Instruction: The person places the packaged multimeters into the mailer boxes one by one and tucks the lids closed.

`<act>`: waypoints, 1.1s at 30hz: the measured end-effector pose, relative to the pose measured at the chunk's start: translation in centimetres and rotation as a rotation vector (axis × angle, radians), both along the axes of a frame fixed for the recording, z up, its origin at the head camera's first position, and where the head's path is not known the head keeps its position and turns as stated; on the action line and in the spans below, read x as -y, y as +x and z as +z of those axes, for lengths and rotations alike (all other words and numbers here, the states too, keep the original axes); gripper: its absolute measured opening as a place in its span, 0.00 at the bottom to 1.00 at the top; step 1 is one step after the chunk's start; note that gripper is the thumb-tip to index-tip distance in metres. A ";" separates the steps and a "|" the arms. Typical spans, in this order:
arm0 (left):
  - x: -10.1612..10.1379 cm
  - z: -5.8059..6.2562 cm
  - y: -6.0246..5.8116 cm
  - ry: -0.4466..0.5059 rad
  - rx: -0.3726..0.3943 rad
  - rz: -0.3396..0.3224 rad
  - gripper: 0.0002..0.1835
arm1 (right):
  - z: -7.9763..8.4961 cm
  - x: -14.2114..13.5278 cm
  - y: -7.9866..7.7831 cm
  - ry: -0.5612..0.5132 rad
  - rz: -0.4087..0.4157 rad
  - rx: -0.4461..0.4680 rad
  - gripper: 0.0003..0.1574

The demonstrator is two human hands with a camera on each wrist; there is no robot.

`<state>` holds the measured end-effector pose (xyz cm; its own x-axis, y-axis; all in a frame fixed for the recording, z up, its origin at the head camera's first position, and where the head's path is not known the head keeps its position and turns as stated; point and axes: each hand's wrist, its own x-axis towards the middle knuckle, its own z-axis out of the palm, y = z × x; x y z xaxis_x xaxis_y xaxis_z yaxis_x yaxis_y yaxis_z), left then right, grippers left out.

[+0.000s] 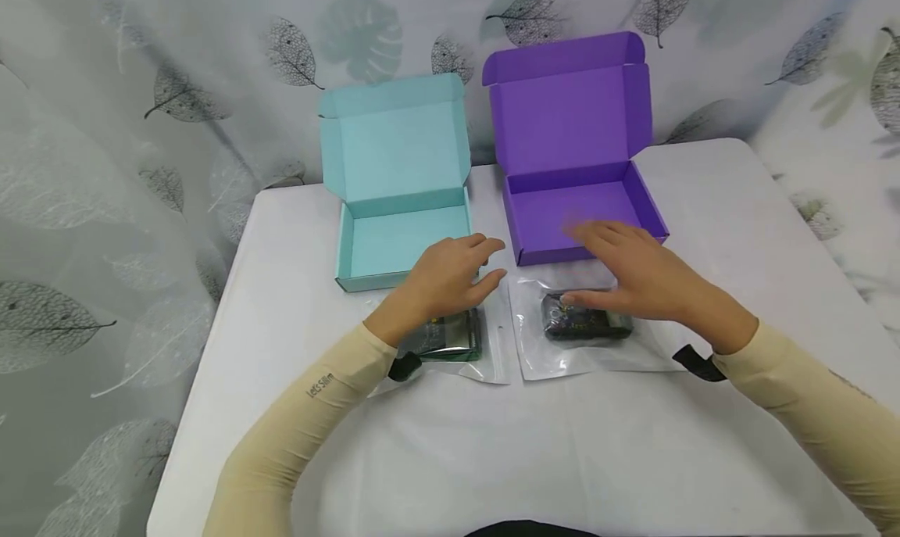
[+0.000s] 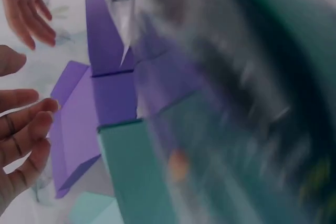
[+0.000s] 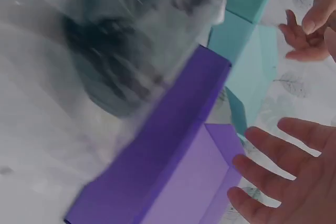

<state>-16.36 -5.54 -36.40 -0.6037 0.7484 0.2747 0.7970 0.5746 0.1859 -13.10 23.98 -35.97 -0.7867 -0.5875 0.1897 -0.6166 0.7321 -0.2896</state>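
My left hand [image 1: 446, 275] hovers by the front edge of an open teal cardboard box [image 1: 404, 244], its fingers loosely bent around nothing. Beneath that hand lies a clear plastic bag [image 1: 495, 357] with a dark flat packet [image 1: 460, 340] inside, partly covered by the wrist. My right hand [image 1: 643, 275] is held over the front of an open purple box [image 1: 562, 209], fingers spread and slightly blurred. Below it, a second clear bag [image 1: 537, 361] contains a small black bundle [image 1: 587, 323]. In the right wrist view the right hand's fingers [image 3: 273, 156] are extended and hold nothing.
Both boxes stand side by side on a white-covered table [image 1: 478, 451], lids raised at the back. A leaf-print curtain [image 1: 232, 68] hangs behind and to the sides. A dark rounded shape [image 1: 530, 529] shows at the bottom edge of the head view.
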 end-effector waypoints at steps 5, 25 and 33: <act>-1.1 -1.4 -0.9 0.070 0.106 0.030 0.19 | -2.0 0.0 1.1 0.033 0.014 0.051 0.56; -4.5 -3.3 -5.5 0.006 0.314 0.160 0.36 | -5.4 -0.9 2.2 0.126 0.042 0.103 0.54; -4.4 -3.6 -6.5 -0.056 0.327 0.119 0.35 | -5.2 -0.8 2.1 0.108 0.031 0.125 0.49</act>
<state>-22.85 -1.14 -39.98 -0.7366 0.6762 0.0132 0.6277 0.6762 0.3856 -10.95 24.78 -41.21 -0.7815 -0.6234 0.0260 -0.6033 0.7443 -0.2864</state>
